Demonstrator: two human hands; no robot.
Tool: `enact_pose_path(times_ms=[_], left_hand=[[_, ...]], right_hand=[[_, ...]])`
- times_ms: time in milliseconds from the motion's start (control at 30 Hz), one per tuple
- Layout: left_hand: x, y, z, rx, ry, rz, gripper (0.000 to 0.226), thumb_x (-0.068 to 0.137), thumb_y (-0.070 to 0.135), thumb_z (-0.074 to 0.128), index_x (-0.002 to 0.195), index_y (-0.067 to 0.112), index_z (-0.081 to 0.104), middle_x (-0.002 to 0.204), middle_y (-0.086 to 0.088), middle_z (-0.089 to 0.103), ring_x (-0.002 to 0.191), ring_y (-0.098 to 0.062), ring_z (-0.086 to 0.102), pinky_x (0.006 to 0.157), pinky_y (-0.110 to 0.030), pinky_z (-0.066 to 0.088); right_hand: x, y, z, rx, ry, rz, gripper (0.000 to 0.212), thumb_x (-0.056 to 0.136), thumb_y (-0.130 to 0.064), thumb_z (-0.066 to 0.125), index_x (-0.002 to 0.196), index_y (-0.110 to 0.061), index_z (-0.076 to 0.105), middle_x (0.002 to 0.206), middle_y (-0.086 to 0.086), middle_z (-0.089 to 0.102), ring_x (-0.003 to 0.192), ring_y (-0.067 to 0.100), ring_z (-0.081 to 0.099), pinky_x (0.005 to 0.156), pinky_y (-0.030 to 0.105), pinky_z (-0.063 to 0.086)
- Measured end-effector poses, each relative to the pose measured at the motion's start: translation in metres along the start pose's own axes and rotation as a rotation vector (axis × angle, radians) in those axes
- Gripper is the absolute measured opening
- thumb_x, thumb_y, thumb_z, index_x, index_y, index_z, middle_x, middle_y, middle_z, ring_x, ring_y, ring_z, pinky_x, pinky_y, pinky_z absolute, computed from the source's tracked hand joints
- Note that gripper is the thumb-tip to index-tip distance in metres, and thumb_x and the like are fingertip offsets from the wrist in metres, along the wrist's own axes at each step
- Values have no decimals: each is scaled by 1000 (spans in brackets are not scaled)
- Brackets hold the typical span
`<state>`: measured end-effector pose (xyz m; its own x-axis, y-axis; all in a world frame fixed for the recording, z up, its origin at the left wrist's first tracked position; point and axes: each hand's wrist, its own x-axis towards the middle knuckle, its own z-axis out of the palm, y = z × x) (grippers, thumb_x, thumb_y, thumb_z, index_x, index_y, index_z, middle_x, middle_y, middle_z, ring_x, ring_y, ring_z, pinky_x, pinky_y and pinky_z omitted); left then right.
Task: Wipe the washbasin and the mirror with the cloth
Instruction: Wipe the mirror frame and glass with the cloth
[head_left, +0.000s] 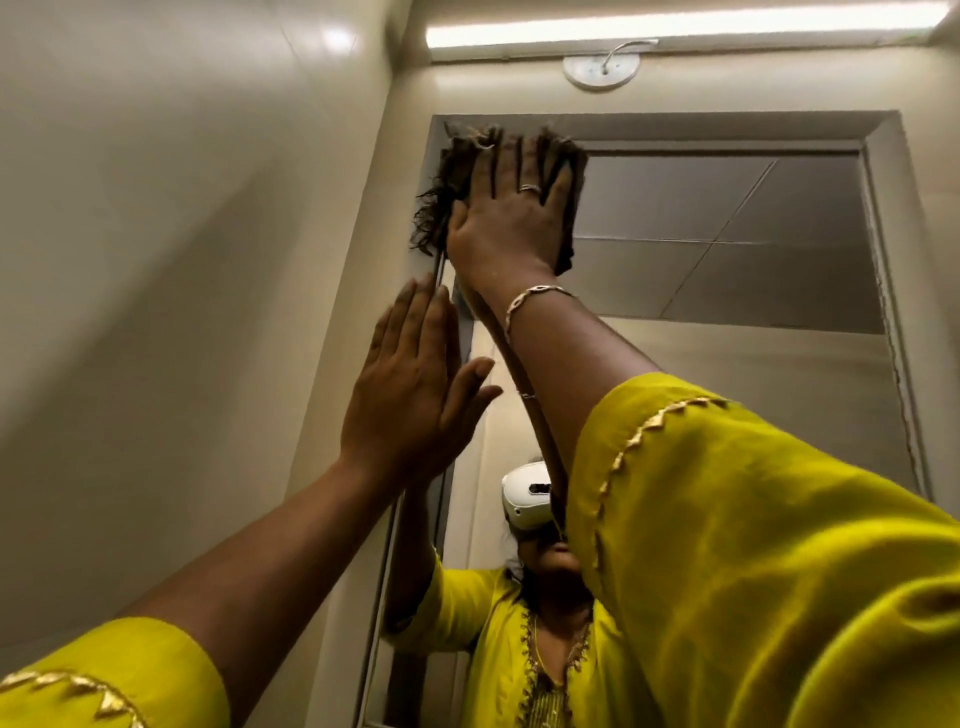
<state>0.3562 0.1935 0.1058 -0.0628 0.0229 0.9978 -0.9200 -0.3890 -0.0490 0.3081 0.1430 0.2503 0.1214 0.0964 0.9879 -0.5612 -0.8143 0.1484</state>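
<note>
- The mirror (727, 312) hangs on the beige wall (182, 260) and fills the centre and right of the frame.
- A dark, frayed cloth (452, 208) lies flat against the glass in the mirror's upper left corner, pressed there by the spread right hand (511, 218).
- The left hand (410, 384) rests flat on the mirror's left edge, lower down.

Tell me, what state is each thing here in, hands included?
mirror: wall-mounted, top left corner covered.
cloth: spread flat on that corner, fringe dangling.
right hand: fingers straight, pressing the cloth.
left hand: open, flat at the mirror's left edge.
tube light: lit.
</note>
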Motion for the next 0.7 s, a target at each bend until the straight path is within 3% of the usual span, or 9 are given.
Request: enact_pose_path(times_ms=[400,700], left_hand=[[1,-3,-1,88,-25,18,93,84,67,-6,143,0,20,153,-20,20,144,-29,13,119,-43,18],[0,-3,1,144,-49,21,92,81,71,-8,141,3,8,154,-19,14,141,-22,3,117,-37,8]], right_hand=[[-11,1,6,33,17,-110,57,98,-37,21,148,-13,10,158,10,3,145,28,-4,114,52,-6],[-37,72,-2,11,83,-110,54,98,-38,23,148,-19,14,158,5,8,145,23,0,115,47,-6]])
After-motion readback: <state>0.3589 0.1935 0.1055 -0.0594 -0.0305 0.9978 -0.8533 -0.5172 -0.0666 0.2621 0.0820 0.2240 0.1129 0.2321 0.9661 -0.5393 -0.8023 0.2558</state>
